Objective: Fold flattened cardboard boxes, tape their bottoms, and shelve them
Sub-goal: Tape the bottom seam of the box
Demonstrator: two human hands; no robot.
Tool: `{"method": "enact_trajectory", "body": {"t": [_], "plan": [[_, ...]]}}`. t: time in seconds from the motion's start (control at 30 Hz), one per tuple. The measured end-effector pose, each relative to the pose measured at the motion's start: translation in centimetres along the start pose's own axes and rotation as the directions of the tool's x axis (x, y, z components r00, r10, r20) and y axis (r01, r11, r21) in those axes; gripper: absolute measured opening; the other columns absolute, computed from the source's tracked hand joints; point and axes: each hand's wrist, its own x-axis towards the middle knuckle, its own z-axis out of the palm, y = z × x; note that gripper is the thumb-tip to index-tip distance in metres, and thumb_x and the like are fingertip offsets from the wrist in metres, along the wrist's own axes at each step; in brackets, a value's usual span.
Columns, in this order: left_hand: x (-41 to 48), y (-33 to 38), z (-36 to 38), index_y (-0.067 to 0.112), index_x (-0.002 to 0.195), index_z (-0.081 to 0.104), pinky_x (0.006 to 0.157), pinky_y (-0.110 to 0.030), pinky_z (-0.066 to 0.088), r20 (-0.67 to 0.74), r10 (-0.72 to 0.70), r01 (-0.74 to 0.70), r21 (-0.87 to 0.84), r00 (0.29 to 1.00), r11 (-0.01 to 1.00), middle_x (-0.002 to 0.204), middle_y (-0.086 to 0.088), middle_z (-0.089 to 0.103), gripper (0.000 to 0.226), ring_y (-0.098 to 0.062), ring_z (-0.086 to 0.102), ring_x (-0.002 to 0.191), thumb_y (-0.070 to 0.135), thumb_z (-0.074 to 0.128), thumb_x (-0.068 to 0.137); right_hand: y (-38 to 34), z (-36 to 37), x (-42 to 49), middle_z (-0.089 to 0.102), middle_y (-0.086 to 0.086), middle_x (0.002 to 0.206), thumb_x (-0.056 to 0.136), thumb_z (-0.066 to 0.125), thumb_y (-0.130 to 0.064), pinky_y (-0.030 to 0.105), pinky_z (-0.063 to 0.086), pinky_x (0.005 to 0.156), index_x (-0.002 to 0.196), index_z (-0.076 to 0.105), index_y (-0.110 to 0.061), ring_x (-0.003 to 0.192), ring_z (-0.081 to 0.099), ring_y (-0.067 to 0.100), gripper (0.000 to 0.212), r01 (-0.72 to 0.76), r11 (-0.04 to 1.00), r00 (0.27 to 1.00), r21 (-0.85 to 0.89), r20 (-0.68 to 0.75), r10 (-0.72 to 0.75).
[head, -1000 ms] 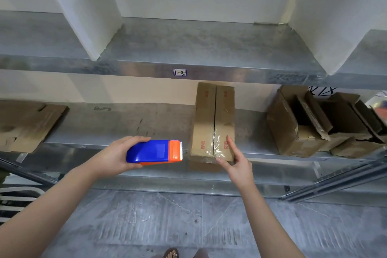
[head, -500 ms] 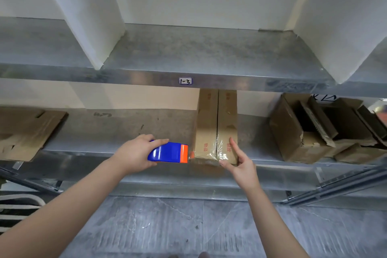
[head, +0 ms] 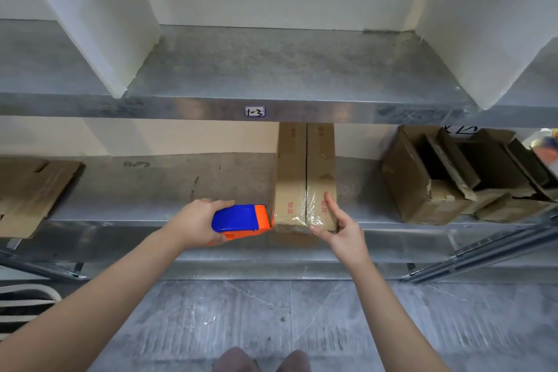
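Cardboard box (head: 305, 178) lies on the lower metal shelf (head: 136, 184) with its near end at the shelf's front edge. Its centre seam faces up, and clear tape shines over the near end. At far left a flattened cardboard sheet (head: 33, 190) lies on the same shelf. The left arm reaches forward from lower left, and the left hand (head: 196, 222) has its grip wrapped round a blue and orange tape dispenser (head: 240, 217). The dispenser's orange end touches the box's near left corner. The right arm comes in from lower right. The right hand (head: 344, 232) has a wide grip, its index finger straight on the taped top and its thumb at the near edge. Further right, folded boxes (head: 422, 187) with open flaps sit on the shelf.
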Motion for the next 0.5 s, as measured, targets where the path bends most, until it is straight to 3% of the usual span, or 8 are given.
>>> {"method": "enact_trajectory", "body": {"t": [0.23, 0.33, 0.5], "plan": [[1.2, -1.6, 1.2, 0.029, 0.147, 0.035, 0.081, -0.028, 0.043, -0.059, -0.036, 0.040, 0.064, 0.998, 0.997, 0.109, -0.008, 0.057, 0.081, -0.025, 0.056, 0.104, 0.034, 0.076, 0.078, -0.2, -0.1, -0.2, 0.061, -0.017, 0.128, 0.077, 0.081, -0.009, 0.030, 0.044, 0.107, 0.138, 0.044, -0.047, 0.117, 0.059, 0.001, 0.081, 0.004, 0.999, 1.000, 0.033, -0.007, -0.003], [2.1, -3.1, 1.8, 0.032, 0.145, 0.040, 0.082, -0.029, 0.044, -0.039, 0.019, -0.015, 0.096, 0.999, 0.995, 0.109, -0.007, 0.056, 0.077, -0.028, 0.055, 0.103, 0.027, 0.076, 0.077, -0.2, -0.1, -0.2, 0.061, -0.018, 0.127, 0.076, 0.081, -0.010, 0.031, 0.044, 0.107, 0.136, 0.045, -0.051, 0.116, 0.060, 0.001, 0.081, 0.000, 1.000, 1.000, 0.028, -0.010, 0.000], [4.4, -5.9, 2.1, 0.026, 0.143, 0.044, 0.089, -0.032, 0.042, -0.062, 0.044, -0.042, 0.025, 0.997, 0.999, 0.120, -0.012, 0.054, 0.065, -0.032, 0.054, 0.110, 0.017, 0.069, 0.084, -0.4, 0.2, -0.4, 0.058, -0.021, 0.128, 0.078, 0.079, -0.008, 0.026, 0.044, 0.105, 0.139, 0.045, -0.049, 0.117, 0.058, -0.002, 0.081, -0.015, 0.999, 1.000, 0.037, -0.020, 0.015]]}}
